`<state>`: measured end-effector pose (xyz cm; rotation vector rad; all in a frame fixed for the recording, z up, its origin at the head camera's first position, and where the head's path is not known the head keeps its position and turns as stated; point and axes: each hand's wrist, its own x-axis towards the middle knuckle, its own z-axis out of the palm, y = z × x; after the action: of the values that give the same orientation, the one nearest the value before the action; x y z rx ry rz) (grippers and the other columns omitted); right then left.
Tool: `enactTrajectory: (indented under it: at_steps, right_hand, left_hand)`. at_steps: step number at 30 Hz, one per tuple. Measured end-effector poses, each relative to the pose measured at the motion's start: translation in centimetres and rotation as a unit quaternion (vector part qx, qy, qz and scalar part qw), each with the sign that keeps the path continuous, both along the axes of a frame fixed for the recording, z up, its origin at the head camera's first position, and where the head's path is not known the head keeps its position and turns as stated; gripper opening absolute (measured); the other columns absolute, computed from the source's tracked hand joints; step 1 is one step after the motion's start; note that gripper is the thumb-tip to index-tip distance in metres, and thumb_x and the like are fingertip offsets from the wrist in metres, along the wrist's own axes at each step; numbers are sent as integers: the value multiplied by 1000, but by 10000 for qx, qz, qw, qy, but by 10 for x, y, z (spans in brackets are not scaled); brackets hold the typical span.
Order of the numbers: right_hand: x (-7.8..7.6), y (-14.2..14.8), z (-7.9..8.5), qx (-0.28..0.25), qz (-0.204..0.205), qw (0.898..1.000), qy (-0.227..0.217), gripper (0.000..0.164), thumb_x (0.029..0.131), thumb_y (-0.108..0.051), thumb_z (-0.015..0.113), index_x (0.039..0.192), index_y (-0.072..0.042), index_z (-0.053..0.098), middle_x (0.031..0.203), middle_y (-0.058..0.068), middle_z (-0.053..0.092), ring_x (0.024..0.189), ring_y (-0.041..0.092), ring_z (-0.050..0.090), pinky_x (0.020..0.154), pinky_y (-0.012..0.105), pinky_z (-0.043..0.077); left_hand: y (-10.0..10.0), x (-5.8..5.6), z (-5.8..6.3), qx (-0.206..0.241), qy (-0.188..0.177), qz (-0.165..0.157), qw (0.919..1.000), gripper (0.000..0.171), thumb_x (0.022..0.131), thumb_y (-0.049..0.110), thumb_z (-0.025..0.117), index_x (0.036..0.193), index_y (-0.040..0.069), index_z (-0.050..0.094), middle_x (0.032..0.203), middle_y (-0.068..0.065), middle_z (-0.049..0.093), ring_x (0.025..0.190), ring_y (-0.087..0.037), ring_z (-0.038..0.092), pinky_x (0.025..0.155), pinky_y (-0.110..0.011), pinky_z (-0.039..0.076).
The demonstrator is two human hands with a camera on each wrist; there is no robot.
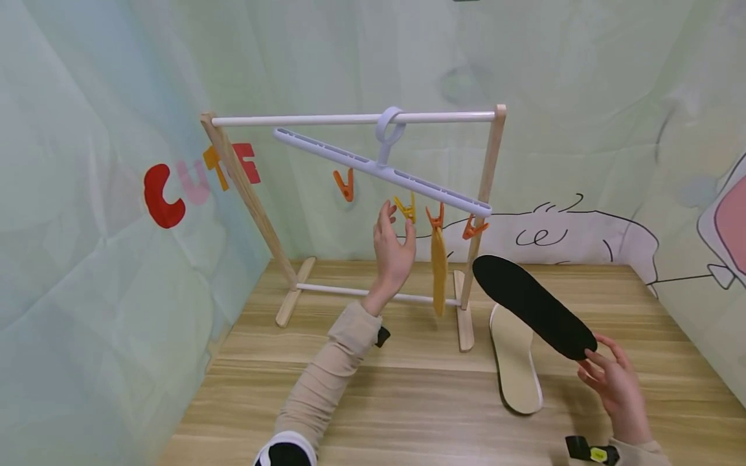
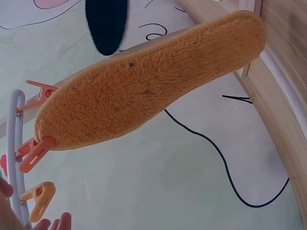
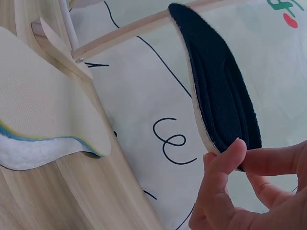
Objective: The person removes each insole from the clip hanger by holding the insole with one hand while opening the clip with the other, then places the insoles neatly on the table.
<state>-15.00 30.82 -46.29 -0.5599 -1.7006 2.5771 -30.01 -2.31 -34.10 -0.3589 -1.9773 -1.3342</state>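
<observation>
My right hand (image 1: 620, 388) pinches the heel end of a black insole (image 1: 533, 304) between thumb and fingers, holding it tilted above the table. The right wrist view shows the insole's (image 3: 218, 81) pale edge. My left hand (image 1: 393, 255) is raised, fingers spread, beside a yellow clothespin (image 1: 406, 208) under a lavender hanger (image 1: 329, 152); whether they touch is unclear. An orange clothespin (image 1: 435, 217) on the hanger bears a fuzzy orange insole (image 2: 148, 86), hanging down. More orange clothespins (image 1: 345, 185) hang on either side. The hanger slopes down to the right.
The hanger's ring loops over the white bar (image 1: 291, 121) of a wooden rack (image 1: 250, 200). A beige insole (image 1: 515, 362) lies on the wooden table (image 1: 419, 401), right of the rack's foot (image 1: 463, 323). A printed cloth (image 1: 559, 116) stands behind.
</observation>
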Motion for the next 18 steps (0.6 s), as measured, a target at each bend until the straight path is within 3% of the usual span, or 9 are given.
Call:
enactTrajectory:
  at_steps: [18]
  right_hand:
    - [-6, 4, -7, 215, -462, 9976, -464, 27, 88, -11, 51, 93, -37, 52, 104, -10, 32, 68, 5, 59, 61, 19, 51]
  left_hand:
    - [1, 1, -1, 43, 94, 80, 9999, 46, 90, 11, 47, 131, -4, 33, 120, -23, 49, 106, -37, 48, 82, -42, 45]
